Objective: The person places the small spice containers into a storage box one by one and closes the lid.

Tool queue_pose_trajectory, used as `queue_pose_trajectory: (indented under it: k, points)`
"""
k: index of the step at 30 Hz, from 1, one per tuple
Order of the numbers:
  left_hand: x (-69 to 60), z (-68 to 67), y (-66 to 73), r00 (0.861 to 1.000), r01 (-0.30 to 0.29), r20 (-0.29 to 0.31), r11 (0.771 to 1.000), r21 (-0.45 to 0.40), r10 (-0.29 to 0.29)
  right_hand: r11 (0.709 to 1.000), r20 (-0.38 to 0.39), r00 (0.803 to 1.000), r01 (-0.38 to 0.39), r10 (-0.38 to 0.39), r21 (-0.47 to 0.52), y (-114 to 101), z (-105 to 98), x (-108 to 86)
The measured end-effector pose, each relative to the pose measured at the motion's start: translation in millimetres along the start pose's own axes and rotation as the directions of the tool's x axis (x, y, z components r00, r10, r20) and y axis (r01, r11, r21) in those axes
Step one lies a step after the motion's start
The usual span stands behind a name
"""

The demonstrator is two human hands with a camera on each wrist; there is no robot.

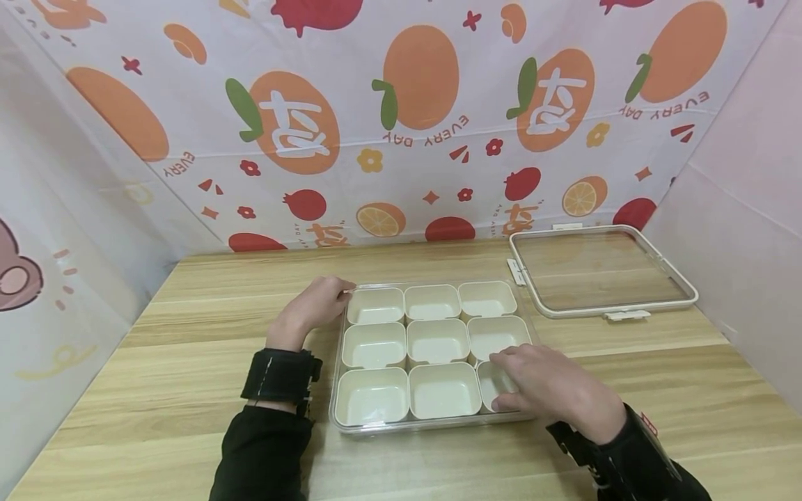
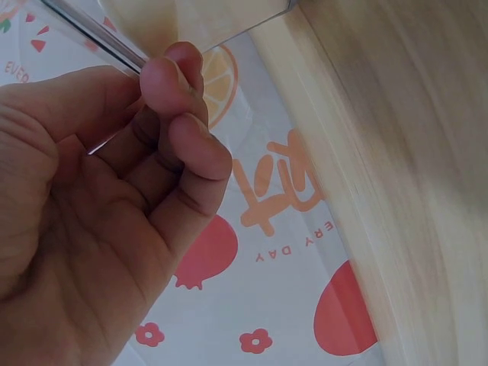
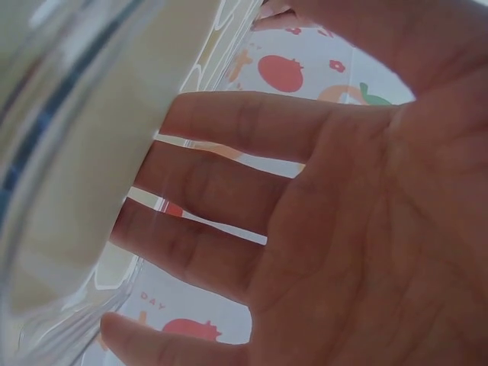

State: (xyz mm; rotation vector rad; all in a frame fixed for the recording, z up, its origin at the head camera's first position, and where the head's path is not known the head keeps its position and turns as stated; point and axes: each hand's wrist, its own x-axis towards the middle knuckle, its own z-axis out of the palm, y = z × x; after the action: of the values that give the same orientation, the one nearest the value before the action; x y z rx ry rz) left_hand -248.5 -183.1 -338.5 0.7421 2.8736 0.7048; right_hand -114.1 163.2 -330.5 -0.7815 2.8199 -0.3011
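Observation:
A clear tray point(image 1: 383, 427) stands on the table, holding several cream cups point(image 1: 443, 391) in three rows of three. At its far left corner my left hand point(image 1: 315, 306) pinches the rim; the left wrist view shows the thumb and fingertips meeting on the tray's clear edge point(image 2: 110, 27). My right hand point(image 1: 557, 390) reaches over the near right cup point(image 1: 491, 386) and partly hides it. In the right wrist view its fingers point(image 3: 221, 183) are fairly straight and slightly spread, their tips against or just behind a cream cup wall point(image 3: 91, 175).
A clear lid point(image 1: 608, 271) with a white frame and clips lies at the far right of the wooden table point(image 1: 188, 362). Behind the table hangs a fruit-print cloth point(image 1: 351, 174). Pale cloth walls point(image 1: 81, 209) flank the left and right sides.

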Motion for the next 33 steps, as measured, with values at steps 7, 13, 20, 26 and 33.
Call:
queue_pose_trajectory:
  k: [7, 13, 20, 26, 33]
  points:
    - [-1.6, -0.4, 0.2, 1.000, 0.010, -0.003, 1.000, -0.006, -0.010, 0.999, -0.015, 1.000, 0.005, -0.006, -0.046, 1, -1, 1.8]
    - [-3.2, -0.9, 0.4, 1.000, -0.006, -0.012, 1.000, -0.005, 0.006, 0.999, -0.135, 0.991, -0.026, 0.022, -0.029, 8, -20, -2.8]
    - [-1.0, 0.5, -0.4, 1.000, -0.018, -0.018, 1.000, -0.005, 0.018, 0.993, -0.250, 0.964, -0.071, 0.092, 0.093, 32, -58, -9.9]
    - [-1.4, 0.9, 1.1, 1.000, 0.000, -0.010, 1.000, -0.006, 0.000, 0.970, -0.293, 0.936, -0.140, 0.195, 0.198, 63, -74, -14.7]
    - [-2.0, 1.3, 1.9, 1.000, -0.003, -0.016, 1.000, -0.010, 0.003, 0.963, -0.429, 0.866, -0.192, 0.258, 0.191, 105, -69, -21.1]
